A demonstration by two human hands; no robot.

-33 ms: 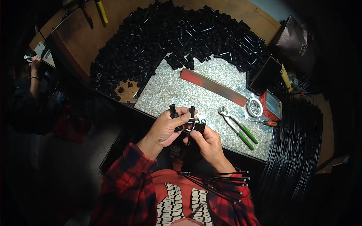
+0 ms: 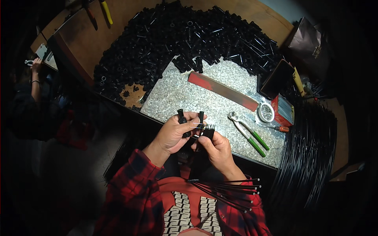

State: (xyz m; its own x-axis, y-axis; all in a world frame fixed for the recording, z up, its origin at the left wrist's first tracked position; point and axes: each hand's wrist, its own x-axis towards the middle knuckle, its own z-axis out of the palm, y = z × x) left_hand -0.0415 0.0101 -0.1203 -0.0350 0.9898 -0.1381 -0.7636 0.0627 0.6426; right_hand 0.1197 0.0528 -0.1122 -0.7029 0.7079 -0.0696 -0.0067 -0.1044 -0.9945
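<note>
My left hand (image 2: 172, 131) is closed around black plastic tubular pieces (image 2: 182, 118). A second short black tube (image 2: 201, 116) stands up by its fingertips, and a thin bright wire (image 2: 197, 124) crosses there. My right hand (image 2: 217, 152) pinches a row of black ribs (image 2: 208, 132), their narrow ends pointing up beside the left fingers. The two hands almost meet in front of the board's near edge. Below them, a fan of black rods with pale round tips (image 2: 236, 190) spreads over my right sleeve; their link with the ribs above is hidden.
A speckled board (image 2: 169, 94) carries a worn red bar (image 2: 222, 91), green-handled pincers (image 2: 250, 135), a white round dish (image 2: 266, 112) and a screwdriver (image 2: 281, 128). Beyond lies a heap of black plastic parts (image 2: 189, 35). Long black rods (image 2: 307, 153) hang right. Another person's hand (image 2: 36, 65) works at far left.
My hands and what they hold show no clear movement. At far left, the other person's hand and the pale tool in it have shifted slightly.
</note>
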